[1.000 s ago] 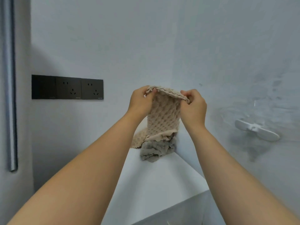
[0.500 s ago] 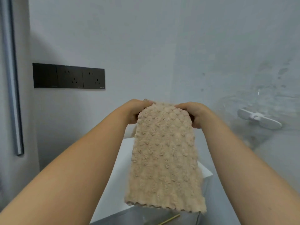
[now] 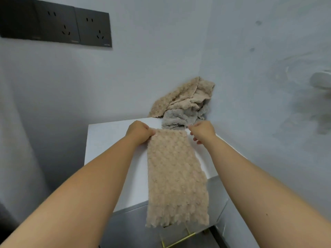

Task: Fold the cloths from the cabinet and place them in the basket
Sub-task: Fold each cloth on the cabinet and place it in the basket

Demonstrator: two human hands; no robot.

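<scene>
While both bare arms stretch forward, the left grip (image 3: 138, 131) pinches the far left corner of a beige bobbled cloth (image 3: 175, 176). The right grip (image 3: 203, 130) pinches its far right corner between thumb and forefinger, the other fingers curled. This cloth lies flat and lengthwise on top of the white cabinet (image 3: 111, 140), its near end hanging over the front edge. Just beyond the grips, a crumpled pile of cloths (image 3: 184, 102), beige over grey, sits in the corner against the walls. Black wall sockets (image 3: 55, 24) are mounted up on the left.
</scene>
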